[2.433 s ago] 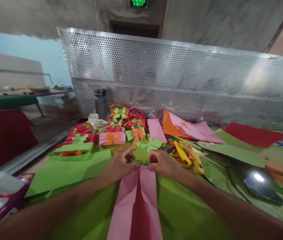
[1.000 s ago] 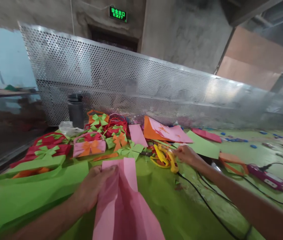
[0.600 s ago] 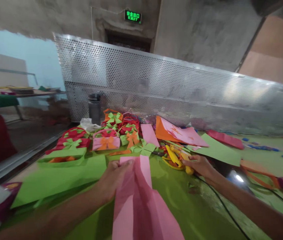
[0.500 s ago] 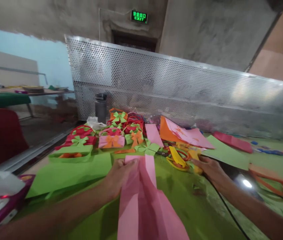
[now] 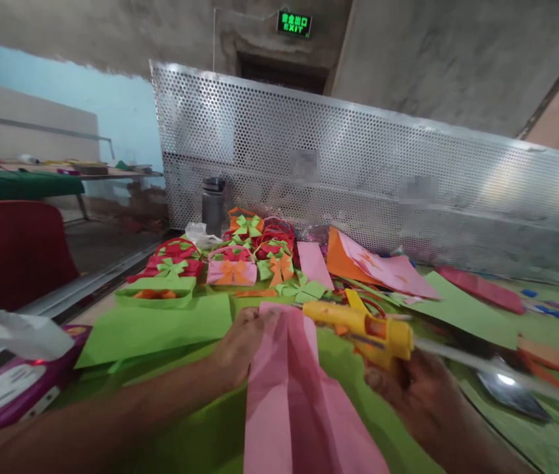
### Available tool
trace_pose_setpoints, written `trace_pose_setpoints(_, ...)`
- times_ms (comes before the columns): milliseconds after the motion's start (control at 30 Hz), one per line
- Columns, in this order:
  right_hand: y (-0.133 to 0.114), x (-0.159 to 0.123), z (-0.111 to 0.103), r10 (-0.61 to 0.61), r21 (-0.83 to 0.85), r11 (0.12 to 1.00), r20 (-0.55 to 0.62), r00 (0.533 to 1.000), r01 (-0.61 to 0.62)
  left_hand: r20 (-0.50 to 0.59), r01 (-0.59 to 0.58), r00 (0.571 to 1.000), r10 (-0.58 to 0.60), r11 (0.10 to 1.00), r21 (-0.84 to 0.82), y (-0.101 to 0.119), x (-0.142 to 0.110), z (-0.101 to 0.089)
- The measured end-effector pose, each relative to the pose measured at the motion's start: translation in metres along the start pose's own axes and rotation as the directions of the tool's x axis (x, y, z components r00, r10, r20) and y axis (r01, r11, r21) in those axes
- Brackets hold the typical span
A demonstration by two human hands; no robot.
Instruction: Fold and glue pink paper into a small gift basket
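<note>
My left hand pinches the far left edge of a folded pink paper, which stretches toward me over the green table. My right hand is wrapped round the handle of a yellow glue gun. A long whitish glue stick sticks out of its back end. The gun's nozzle points left, at the far end of the pink paper; whether it touches the paper I cannot tell. Just past the paper lies a light green paper bow. Green paper lies left of my left hand.
Small paper bags with bows stand at the back left, near a grey bottle. Pink and orange sheets lie at the back, before a perforated metal panel. A purple power strip with a white plug sits at left.
My right hand has lifted the yellow glue gun off the table and brought it left to the pink paper. My left hand keeps its hold. The whole view has shifted slightly.
</note>
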State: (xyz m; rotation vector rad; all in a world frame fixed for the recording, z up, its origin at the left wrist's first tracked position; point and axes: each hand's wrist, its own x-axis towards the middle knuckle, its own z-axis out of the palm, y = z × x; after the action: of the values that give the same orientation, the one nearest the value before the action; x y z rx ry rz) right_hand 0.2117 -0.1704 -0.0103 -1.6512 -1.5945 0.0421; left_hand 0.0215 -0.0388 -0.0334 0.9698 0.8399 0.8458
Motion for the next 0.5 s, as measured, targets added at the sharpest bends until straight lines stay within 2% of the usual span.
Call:
trace_pose_setpoints(67, 0.007, -0.009, 0.008, -0.092, -0.122, 0.989, -0.047, 0.995, 0.086, -0.016, -0.005, 1.000, 0.005, 1.000, 0.000, 0.000, -0.001, 0.000)
trace_pose_setpoints(233, 0.009, -0.013, 0.013, -0.196, -0.268, 0.947, -0.043, 0.980, 0.178, -0.050, -0.038, 0.998, 0.040, 0.999, 0.038, 0.004, -0.008, 0.004)
trace_pose_setpoints(500, -0.009, -0.010, 0.003, -0.314, -0.271, 0.908, 0.060, 0.947, 0.318, 0.017, -0.181, 0.983, 0.183, 0.950, 0.256, 0.004, -0.016, 0.005)
